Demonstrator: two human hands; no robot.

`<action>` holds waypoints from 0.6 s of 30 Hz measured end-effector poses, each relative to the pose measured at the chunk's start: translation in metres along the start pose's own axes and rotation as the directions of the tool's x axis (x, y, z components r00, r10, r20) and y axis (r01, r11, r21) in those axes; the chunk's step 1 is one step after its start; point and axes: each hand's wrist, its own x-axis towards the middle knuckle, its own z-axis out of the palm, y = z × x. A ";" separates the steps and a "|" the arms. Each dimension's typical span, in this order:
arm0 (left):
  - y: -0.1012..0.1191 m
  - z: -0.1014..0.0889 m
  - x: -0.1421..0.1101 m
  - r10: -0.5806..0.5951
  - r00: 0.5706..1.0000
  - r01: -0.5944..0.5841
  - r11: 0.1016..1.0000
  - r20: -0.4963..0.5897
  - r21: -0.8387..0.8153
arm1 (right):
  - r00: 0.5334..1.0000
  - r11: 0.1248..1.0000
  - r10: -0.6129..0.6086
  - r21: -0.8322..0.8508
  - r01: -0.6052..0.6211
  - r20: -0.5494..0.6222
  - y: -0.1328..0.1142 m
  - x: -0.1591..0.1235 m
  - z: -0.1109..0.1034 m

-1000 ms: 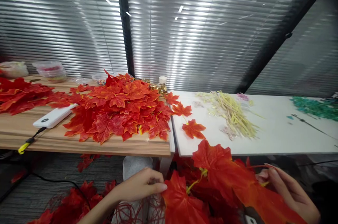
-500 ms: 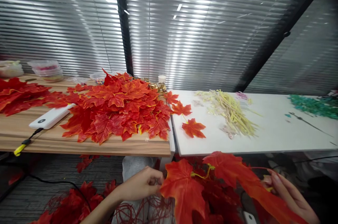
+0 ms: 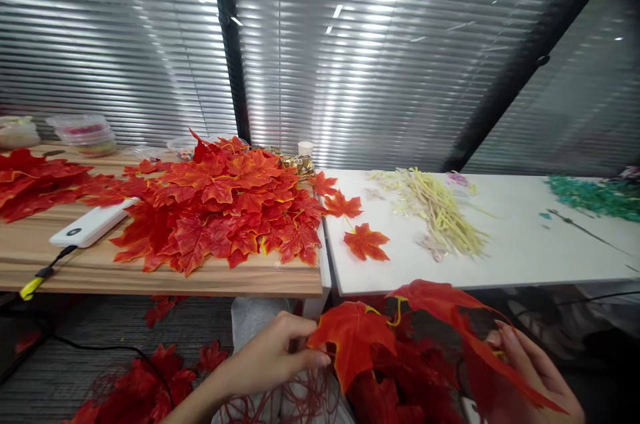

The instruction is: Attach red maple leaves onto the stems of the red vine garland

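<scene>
Below the table edge my left hand [image 3: 273, 357] pinches the edge of a red-orange artificial maple leaf [image 3: 353, 339]. That leaf joins by a yellow stem to a second red leaf [image 3: 440, 301] on the same branch. My right hand [image 3: 530, 371] is curled round the far end of that branch, partly behind the leaf. More red leaves [image 3: 400, 384] and thin red stems [image 3: 280, 401] lie in my lap under both hands.
A big heap of red leaves [image 3: 225, 201] covers the wooden table [image 3: 100, 264], beside a white power bank [image 3: 87, 227] with a yellow-tipped cable. The white table [image 3: 525, 251] holds single leaves [image 3: 366, 242], yellow stems [image 3: 440, 214] and green bits [image 3: 595, 196]. Leaves lie on the floor [image 3: 135, 387].
The leaf branch has sunk lower and turned between my hands. My left hand has shifted its pinch on the near leaf; my right hand has dropped slightly.
</scene>
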 end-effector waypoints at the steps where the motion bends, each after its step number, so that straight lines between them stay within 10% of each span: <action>1: 0.001 0.000 0.001 -0.011 1.000 0.010 1.000 -0.019 -0.022 | 1.000 1.000 0.012 0.012 -0.012 -0.008 0.000 -0.001 0.001; 18: 0.012 0.014 0.029 -0.049 0.998 0.043 0.976 -0.025 -0.213 | 1.000 1.000 0.028 0.007 -0.028 0.002 0.010 -0.001 -0.005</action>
